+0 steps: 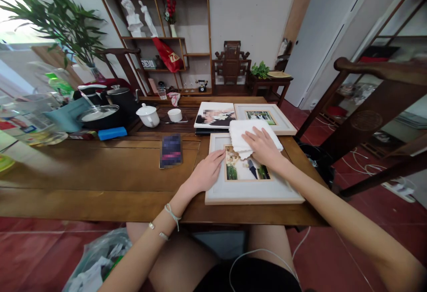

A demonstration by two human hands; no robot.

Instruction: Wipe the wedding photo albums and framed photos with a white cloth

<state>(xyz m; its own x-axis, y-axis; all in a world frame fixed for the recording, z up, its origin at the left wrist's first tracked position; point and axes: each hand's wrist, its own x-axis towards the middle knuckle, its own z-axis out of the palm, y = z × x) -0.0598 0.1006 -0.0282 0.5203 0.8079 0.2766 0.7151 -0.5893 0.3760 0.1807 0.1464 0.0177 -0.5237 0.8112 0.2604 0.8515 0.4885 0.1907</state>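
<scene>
A light wood picture frame (pixel 213 193) lies flat at the table's front edge, with a wide white border around a small outdoor photo (pixel 239 170). My left hand (pixel 208 170) rests on the frame's left side, fingers stretched toward the photo and holding nothing. Under my right hand (pixel 263 146) is a folded white towel (pixel 238 133), pressed on the frame's upper part. The towel hides the photo's top edge and overlaps a second framed photo (pixel 283 121) behind. Beside that lies a white picture panel (pixel 216 110) with a partly blurred image.
A phone-like object (pixel 171 150) lies left of the frame. Farther left are a blue packet (pixel 112 133), a lidded white tea bowl (pixel 148 115), a small white cup (pixel 175 114) and a dark kettle (pixel 122 101). A wooden chair (pixel 373 101) stands right of the table.
</scene>
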